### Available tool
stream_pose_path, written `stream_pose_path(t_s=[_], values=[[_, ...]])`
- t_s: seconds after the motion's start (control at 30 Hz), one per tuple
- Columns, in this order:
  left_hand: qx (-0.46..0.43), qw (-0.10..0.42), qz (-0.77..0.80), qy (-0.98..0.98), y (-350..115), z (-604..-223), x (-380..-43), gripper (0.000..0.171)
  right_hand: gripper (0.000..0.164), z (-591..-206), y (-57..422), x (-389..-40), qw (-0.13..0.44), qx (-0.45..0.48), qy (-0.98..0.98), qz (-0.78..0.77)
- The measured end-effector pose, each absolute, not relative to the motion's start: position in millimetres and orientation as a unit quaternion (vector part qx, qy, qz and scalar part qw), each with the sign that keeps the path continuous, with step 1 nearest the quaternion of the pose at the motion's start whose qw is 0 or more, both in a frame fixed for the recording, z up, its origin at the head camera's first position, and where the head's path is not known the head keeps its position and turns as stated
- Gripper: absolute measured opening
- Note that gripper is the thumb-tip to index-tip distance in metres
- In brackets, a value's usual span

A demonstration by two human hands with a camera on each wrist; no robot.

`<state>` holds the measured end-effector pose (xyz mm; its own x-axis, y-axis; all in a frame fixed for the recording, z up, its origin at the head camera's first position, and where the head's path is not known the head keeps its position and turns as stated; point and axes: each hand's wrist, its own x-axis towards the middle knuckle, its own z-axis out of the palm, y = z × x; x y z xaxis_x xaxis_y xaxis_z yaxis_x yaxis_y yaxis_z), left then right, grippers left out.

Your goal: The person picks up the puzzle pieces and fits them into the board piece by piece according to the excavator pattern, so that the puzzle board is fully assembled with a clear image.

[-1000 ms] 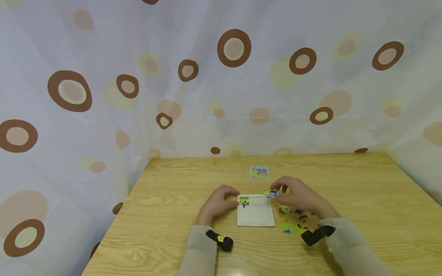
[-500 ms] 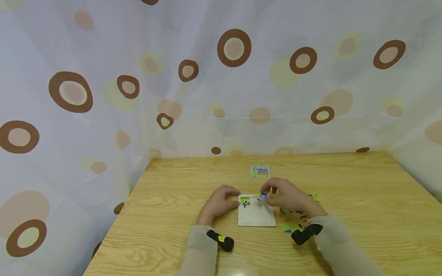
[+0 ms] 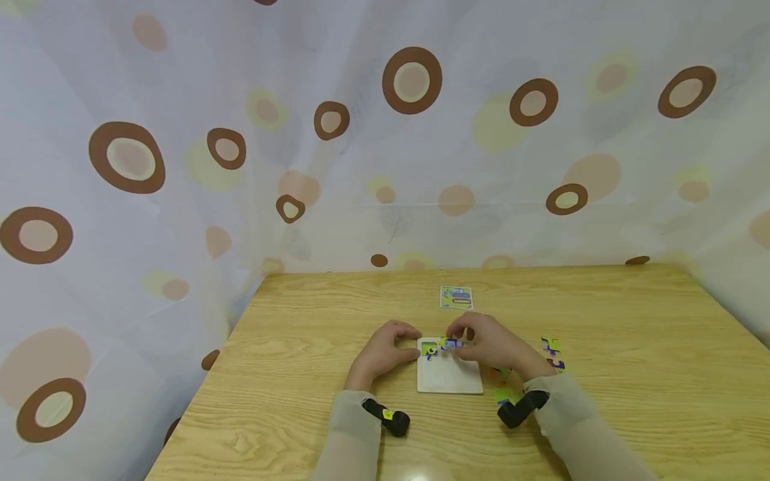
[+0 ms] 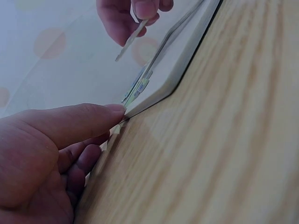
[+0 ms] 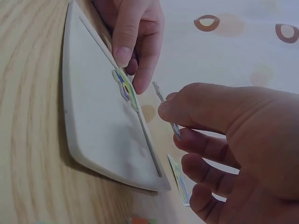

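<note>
A white square puzzle tray [image 3: 448,378] lies flat in front of me, with one green and yellow puzzle piece [image 3: 429,349] in its top left corner. My left hand [image 3: 380,351] grips the tray's left edge by that corner, thumb at the rim and fingers beyond it. Above the tray's upper part, my right hand [image 3: 490,344] pinches a second puzzle piece [image 3: 451,343], purple, blue and yellow, between thumb and fingers. The right wrist view shows this held piece [image 5: 157,88] edge-on, raised over the tray, just right of the seated one.
Behind the tray lies a small picture card [image 3: 456,298] showing a digger. Several loose puzzle pieces [image 3: 551,345] are to the right, some hidden by the right forearm. The wooden table [image 3: 319,307] meets a patterned curtain [image 3: 349,234] at the back.
My right hand has moved left with the puzzle piece, from the tray's top right corner to near the seated piece. The left hand has stayed at the tray's edge.
</note>
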<state>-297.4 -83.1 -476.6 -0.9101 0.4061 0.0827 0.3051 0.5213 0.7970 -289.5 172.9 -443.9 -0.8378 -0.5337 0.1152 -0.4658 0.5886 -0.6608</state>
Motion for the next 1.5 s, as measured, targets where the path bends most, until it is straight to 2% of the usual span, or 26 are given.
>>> stream_pose_path(t_s=[0.4,1.5], values=[[0.203,0.052,0.443,0.872,-82.5,-475.7,-300.1,0.027,0.021,-451.9,168.1,-292.1,0.04,-0.293,0.89,-0.347],[0.202,0.052,0.438,0.874,-81.3,-477.9,-297.7,0.027,0.022,-458.7,156.9,-286.4,0.044,-0.233,0.913,-0.332]])
